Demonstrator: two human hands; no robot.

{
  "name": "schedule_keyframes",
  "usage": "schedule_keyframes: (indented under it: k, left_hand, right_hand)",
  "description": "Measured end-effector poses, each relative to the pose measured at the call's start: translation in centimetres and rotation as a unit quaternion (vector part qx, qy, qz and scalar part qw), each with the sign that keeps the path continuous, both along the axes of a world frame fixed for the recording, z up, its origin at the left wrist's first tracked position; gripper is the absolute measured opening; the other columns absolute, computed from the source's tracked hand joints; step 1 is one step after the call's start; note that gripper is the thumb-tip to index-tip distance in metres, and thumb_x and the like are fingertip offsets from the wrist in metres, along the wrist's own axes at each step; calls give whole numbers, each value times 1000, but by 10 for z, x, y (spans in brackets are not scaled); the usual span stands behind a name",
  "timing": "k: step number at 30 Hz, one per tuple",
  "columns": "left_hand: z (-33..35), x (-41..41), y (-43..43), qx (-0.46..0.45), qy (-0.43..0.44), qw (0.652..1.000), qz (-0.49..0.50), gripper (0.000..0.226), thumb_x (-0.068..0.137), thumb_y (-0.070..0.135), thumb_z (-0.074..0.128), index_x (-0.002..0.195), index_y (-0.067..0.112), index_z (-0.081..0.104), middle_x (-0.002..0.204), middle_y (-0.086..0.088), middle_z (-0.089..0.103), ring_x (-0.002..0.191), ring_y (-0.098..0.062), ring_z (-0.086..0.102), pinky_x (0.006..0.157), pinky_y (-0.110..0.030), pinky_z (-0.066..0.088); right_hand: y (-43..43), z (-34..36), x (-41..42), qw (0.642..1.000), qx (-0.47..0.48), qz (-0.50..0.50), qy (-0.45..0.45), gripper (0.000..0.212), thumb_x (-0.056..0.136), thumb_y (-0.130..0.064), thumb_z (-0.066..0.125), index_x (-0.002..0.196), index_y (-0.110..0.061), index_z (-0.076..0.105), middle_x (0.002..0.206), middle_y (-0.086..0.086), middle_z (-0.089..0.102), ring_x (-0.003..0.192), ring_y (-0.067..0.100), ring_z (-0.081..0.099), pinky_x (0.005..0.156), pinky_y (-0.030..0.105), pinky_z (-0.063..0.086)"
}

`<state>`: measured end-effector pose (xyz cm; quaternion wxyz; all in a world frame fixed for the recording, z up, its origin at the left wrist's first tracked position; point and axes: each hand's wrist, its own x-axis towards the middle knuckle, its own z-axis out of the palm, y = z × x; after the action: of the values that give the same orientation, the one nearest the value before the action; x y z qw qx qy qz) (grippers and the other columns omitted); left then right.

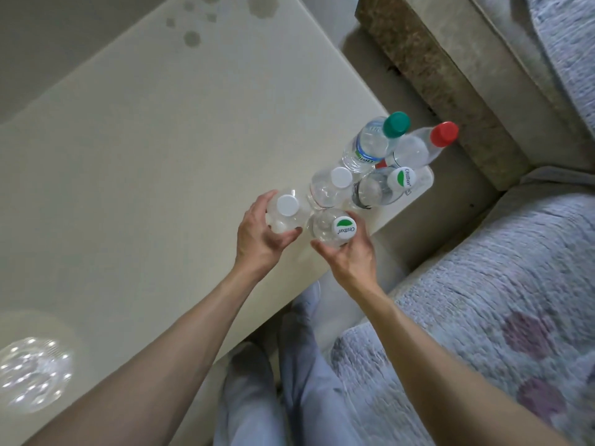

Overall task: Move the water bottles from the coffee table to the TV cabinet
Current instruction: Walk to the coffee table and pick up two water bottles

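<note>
Several clear water bottles stand clustered at the near right corner of the pale coffee table (pixel 161 149). My left hand (pixel 260 233) grips a bottle with a plain white cap (pixel 286 206). My right hand (pixel 351 255) grips a bottle whose white cap bears a green mark (pixel 441 230). Behind them stand another white-capped bottle (pixel 341 177), a second green-marked cap bottle (pixel 401 179), a green-capped bottle (pixel 396 124) and a red-capped bottle (pixel 444 134). The TV cabinet is not in view.
A sofa with a lilac patterned cover (pixel 483 300) lies to the right, close to the table's corner. A brown-edged ledge (pixel 434 78) runs behind the bottles. A glass dish (pixel 32 371) sits at the table's near left. My legs in light trousers (pixel 289 381) are below the table edge.
</note>
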<state>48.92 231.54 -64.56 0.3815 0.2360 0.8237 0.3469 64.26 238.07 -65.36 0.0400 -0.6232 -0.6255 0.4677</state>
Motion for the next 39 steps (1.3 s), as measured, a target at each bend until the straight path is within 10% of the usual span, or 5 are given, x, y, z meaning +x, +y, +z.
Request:
schedule_keyframes:
  k: [15, 22, 27, 39]
  left_hand:
    - [128, -4, -104, 5, 15, 998, 59, 57, 67, 31, 84, 116, 21, 57, 111, 8, 66, 102, -12, 62, 88, -35, 54]
    - [219, -39, -180, 38, 11, 991, 130, 57, 69, 32, 85, 118, 23, 57, 110, 12, 64, 95, -11, 63, 81, -21, 53]
    - [274, -55, -246, 62, 30, 979, 193, 64, 66, 35, 86, 121, 26, 55, 113, 15, 62, 99, -10, 62, 76, -16, 49]
    - [346, -14, -370, 125, 48, 886, 445, 61, 67, 24, 88, 120, 21, 58, 113, 7, 66, 102, -5, 64, 82, -10, 50]
  right_hand:
    - [-54, 147, 3, 998, 39, 50, -1, 68, 64, -50, 78, 120, -21, 54, 112, -3, 60, 101, 16, 58, 89, 39, 50]
    - [-97, 238, -37, 990, 37, 127, 48, 58, 69, -40, 82, 114, -22, 51, 103, -7, 67, 85, 4, 62, 72, 12, 47]
    - [-137, 292, -82, 979, 33, 181, 86, 57, 64, -49, 78, 109, -25, 54, 99, -11, 67, 86, 10, 68, 77, 34, 56]
    - [-224, 365, -145, 898, 37, 421, 124, 59, 71, -39, 79, 123, -28, 54, 101, -13, 66, 74, 1, 65, 60, 10, 43]
